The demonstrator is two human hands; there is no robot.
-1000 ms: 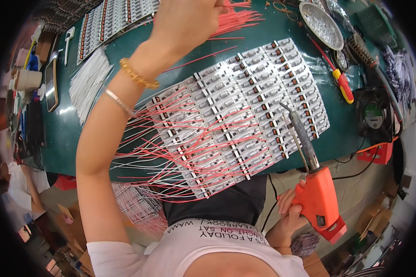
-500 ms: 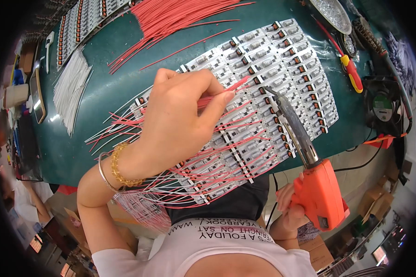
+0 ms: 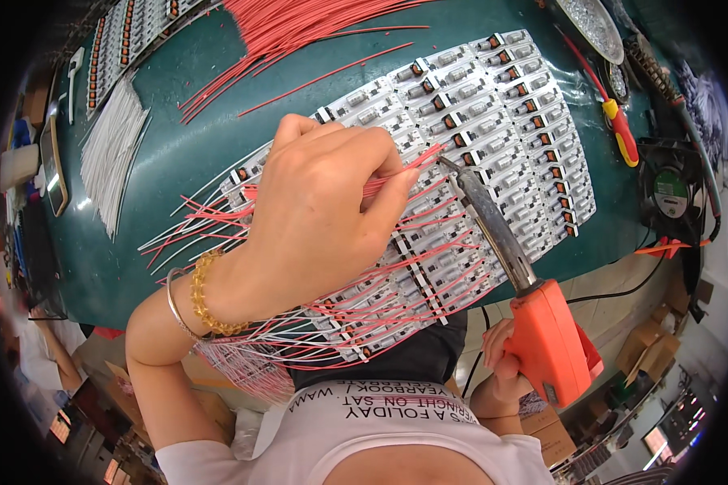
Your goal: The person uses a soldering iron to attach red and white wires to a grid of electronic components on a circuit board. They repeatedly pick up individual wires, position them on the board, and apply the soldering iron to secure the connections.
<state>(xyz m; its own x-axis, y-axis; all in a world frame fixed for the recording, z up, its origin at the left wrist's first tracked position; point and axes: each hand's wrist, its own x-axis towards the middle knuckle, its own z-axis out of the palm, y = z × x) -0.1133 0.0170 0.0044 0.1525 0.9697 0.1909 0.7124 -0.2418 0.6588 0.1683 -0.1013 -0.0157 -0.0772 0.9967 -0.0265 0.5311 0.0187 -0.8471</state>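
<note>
My left hand [image 3: 323, 198] is closed on a bunch of red wires [image 3: 423, 156], their ends poking out past thumb and forefinger. It hovers over a panel of white circuit boards [image 3: 493, 137] with rows of small parts. Behind the orange handle of a soldering gun [image 3: 551, 343], my right hand [image 3: 503, 360] grips it, some fingers hidden. The gun's dark tip points up and left, beside the wire ends at the boards; whether it touches them I cannot tell. Red and white wires [image 3: 331, 311] run from the panel's near rows, under my left wrist.
A pile of red wires [image 3: 299, 32] lies at the back, with white wires [image 3: 115, 158] at the left. More boards [image 3: 129, 48] stand at the far left. On the right are a red-and-yellow screwdriver [image 3: 620, 133], a metal dish [image 3: 592, 28] and a black fan [image 3: 669, 190].
The soldering gun's tip has moved left and slightly down, closer to the red wire ends. My left hand has shifted a little to the right, still holding the wires.
</note>
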